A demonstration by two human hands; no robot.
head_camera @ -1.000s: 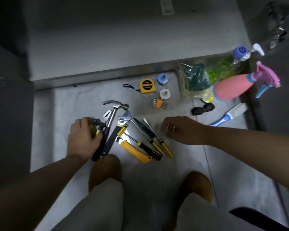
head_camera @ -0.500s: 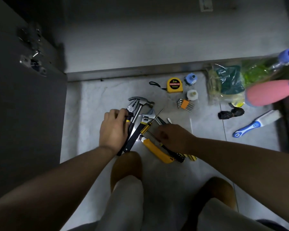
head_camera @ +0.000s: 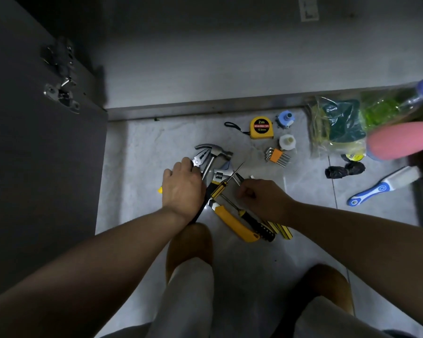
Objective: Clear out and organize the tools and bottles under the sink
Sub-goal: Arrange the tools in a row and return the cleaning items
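The tools are spread out on the floor [head_camera: 137, 147] in front of the cupboard [head_camera: 205, 57]. The pliers [head_camera: 198, 162] are gripped by the left hand [head_camera: 182, 189]. Its fingers are curled round the handles, and only the metal nose can be seen past the fingertips. The hammer [head_camera: 214, 152] is laid right beside the pliers, touching them.

The right hand [head_camera: 264, 198] is held low over the screwdrivers [head_camera: 282, 231], with its fingers bent in. Whether anything is pinched in it cannot be told. The wrench [head_camera: 219, 173] and the yellow knife [head_camera: 232, 220] are seen between the two hands.

Farther back, the tape [head_camera: 261, 127] is set near the cupboard edge. The pink bottle [head_camera: 401, 140] is laid on its side far to the right, and the brush [head_camera: 381, 189] is found just below it.
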